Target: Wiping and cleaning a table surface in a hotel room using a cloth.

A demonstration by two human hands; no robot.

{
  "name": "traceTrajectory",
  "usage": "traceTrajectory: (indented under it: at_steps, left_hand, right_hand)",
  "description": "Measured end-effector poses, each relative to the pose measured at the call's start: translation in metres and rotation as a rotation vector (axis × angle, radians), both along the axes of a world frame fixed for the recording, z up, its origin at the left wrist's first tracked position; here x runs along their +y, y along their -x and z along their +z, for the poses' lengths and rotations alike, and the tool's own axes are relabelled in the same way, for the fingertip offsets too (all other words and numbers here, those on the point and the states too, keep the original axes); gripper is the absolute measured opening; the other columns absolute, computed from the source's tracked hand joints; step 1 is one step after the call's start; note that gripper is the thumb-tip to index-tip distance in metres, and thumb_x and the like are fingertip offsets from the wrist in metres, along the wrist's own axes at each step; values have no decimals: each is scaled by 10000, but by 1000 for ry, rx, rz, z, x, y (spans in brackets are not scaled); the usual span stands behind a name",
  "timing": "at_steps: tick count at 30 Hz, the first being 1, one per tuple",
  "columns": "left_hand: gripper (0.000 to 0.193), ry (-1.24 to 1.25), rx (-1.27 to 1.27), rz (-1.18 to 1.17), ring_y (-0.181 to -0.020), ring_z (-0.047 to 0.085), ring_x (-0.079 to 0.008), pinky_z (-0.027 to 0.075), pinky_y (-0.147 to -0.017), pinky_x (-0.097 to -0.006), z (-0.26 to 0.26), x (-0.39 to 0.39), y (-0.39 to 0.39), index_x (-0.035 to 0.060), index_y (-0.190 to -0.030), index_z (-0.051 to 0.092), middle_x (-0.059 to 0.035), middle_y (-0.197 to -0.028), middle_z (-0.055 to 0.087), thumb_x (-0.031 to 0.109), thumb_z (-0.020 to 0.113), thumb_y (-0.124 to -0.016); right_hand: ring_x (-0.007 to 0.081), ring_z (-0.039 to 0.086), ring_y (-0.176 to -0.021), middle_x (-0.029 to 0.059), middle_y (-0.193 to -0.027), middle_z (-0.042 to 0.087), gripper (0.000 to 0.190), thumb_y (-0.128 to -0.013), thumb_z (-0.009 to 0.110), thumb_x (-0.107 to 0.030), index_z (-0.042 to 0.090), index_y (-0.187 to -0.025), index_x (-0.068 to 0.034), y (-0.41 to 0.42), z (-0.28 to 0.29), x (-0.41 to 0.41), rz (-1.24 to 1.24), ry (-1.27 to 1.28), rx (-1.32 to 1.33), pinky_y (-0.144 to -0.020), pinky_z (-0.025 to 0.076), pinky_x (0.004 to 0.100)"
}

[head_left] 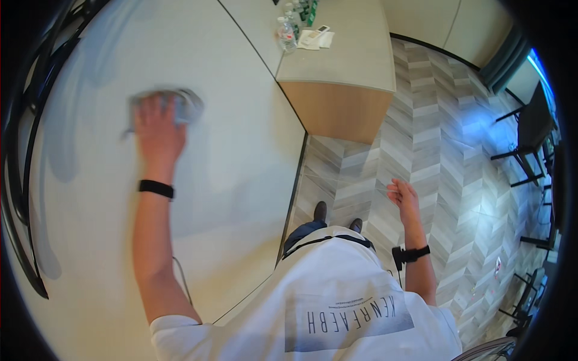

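My left hand [156,119] is stretched out flat over a grey cloth [192,106], pressing it against a white wall panel [235,180]. Motion blurs both the hand and the cloth, and the fingers cover much of the fabric. A loose end of the cloth pokes out beside the heel of the hand. On the other side of my body, my right hand [404,196] hangs in the air above the floor, its fingers loosely curled and slightly apart with nothing in them.
Glossy black curved fixtures [27,194] stand out at the far left. Ahead is a cabinet [338,63] bearing plastic bottles [286,34], paper napkins [311,40] and a small white device [322,29]. Dark chairs [533,126] line the right side of the herringbone floor [415,149].
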State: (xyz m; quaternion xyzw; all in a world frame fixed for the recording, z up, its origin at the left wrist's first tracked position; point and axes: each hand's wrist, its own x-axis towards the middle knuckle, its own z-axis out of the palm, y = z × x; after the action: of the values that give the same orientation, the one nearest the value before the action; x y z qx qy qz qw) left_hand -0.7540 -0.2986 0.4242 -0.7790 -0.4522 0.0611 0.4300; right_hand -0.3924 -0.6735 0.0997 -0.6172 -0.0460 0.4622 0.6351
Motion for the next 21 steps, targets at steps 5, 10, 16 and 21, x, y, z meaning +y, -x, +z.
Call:
traceTrajectory:
  at_steps: [5, 10, 16, 21]
  left_hand:
    - [686, -183, -49, -7, -1464, 303, -309, 174, -1218, -522, 42, 10, 15, 270, -1508, 432, -85, -1572, 374, 342, 668, -868]
    - [672, 105, 117, 75, -1505, 230, -299, 81, -1241, -513, -32, -10, 32, 241, -1531, 400, -85, -1599, 336, 277, 611, -894]
    - [613, 390, 128, -7, -1527, 172, -286, 11, -1248, -492, -148, 2, 33, 156, -1509, 429, -95, -1616, 310, 289, 532, -919]
    - [687, 498, 173, -3, -1537, 141, -266, 9, -1249, -469, -161, 86, -47, 135, -1498, 452, -113, -1633, 270, 426, 575, -887]
  right_hand:
    - [102, 654, -816, 47, -991, 720, 363, -1025, 549, -350, 661, -1185, -44, 18, -2, 21, 11, -67, -8, -787, 524, 252]
    - [101, 652, -817, 45, -988, 720, 360, -1030, 541, -350, 657, -1189, -49, 27, -12, 10, -14, -28, 12, -797, 515, 247]
    - [103, 643, -801, 36, -968, 713, 348, -1022, 557, -346, 654, -1192, -58, 23, -26, -34, -116, 64, -2, -794, 519, 260]
    - [104, 646, -804, 32, -966, 713, 337, -1021, 559, -339, 656, -1199, -69, 17, -20, -51, -238, 120, -27, -793, 520, 261]
